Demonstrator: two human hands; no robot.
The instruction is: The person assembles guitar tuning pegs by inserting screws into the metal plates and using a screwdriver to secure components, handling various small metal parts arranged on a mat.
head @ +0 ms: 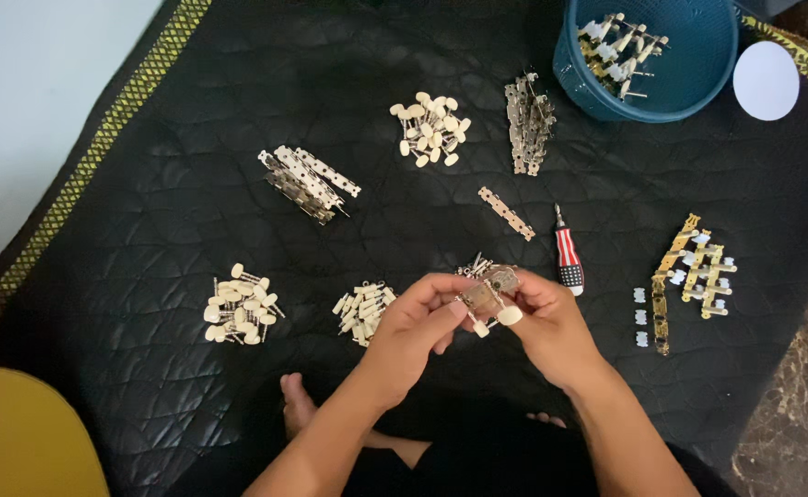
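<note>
Both hands meet over a black quilted cloth (183,212). My left hand (418,322) and my right hand (546,322) together pinch a small brass plate assembly (488,293) fitted with cream knobbed pegs. Just behind it lies a small heap of metal parts (474,268). A short screwdriver (567,253) with a striped red and white handle rests on the cloth just beyond my right hand.
Piles of cream pegs (241,306) (360,308) (430,127), stacks of metal plates (307,179) (527,124), one loose plate (505,213), assembled brass sets (694,267), a blue basket (689,78) holding finished sets, a white disc (766,80), a yellow object (17,433).
</note>
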